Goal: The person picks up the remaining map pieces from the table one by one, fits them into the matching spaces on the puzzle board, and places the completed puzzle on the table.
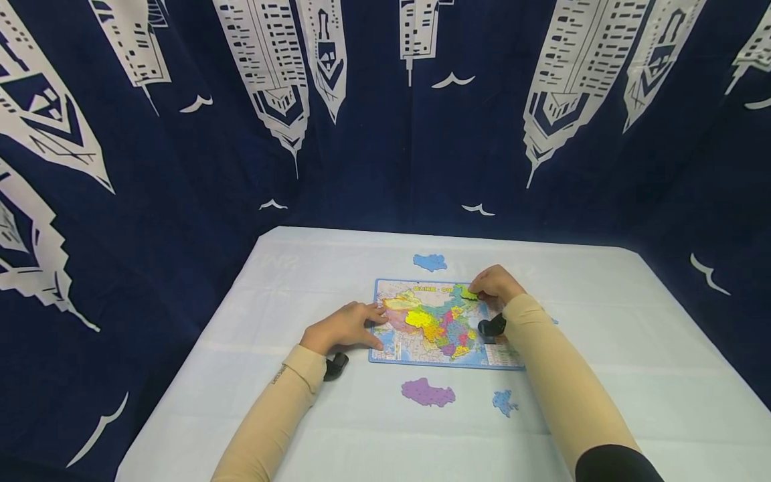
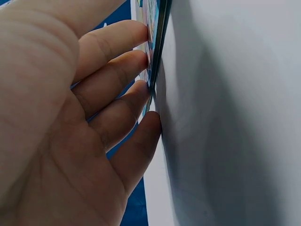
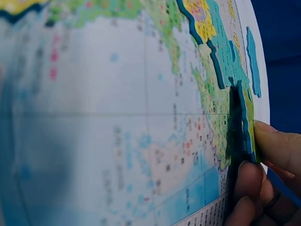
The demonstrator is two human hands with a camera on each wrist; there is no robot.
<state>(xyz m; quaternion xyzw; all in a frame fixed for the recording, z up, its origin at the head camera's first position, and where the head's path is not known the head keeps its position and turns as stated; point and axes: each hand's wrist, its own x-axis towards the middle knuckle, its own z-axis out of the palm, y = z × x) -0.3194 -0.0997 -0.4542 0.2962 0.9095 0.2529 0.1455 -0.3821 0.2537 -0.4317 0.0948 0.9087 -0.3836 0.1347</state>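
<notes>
We are viewing a dark blue curtain (image 1: pixel 409 147) hanging beyond both hands and a white-covered table (image 1: pixel 361 442) spreading beneath them. A left sleeve (image 1: pixel 280 408) and a right sleeve (image 1: pixel 560 361) are converging on a map board (image 1: pixel 415 351), which is lying flat between the hands; we are judging that this central placing is keeping both its sides within reach.

The left hand (image 1: pixel 348 326) is probably bracing the board against sliding: it is lying open at the near-hand edge, its fingers spread and fairly straight, the tips touching the rim and pointing inward toward its partner. The right hand (image 1: pixel 498 284) is reaching over the opposite far corner, its digits bending to pinch a piece.

We are finding loose pieces lying off the board, apparently so that its surface is lying free for work. A purple piece (image 1: pixel 428 393) is resting nearer the person than either hand, between the two; a blue piece (image 1: pixel 430 262) is lying beyond both; a small blue piece (image 1: pixel 504 402) is lying on the near side of the right hand.

Smallest in view, the green piece (image 3: pixel 249 113) is being pinched by its outer end, presumably for fine control. It is standing slightly raised beside a teal piece (image 3: pixel 228 61); we are unable to tell whether they are touching.
</notes>
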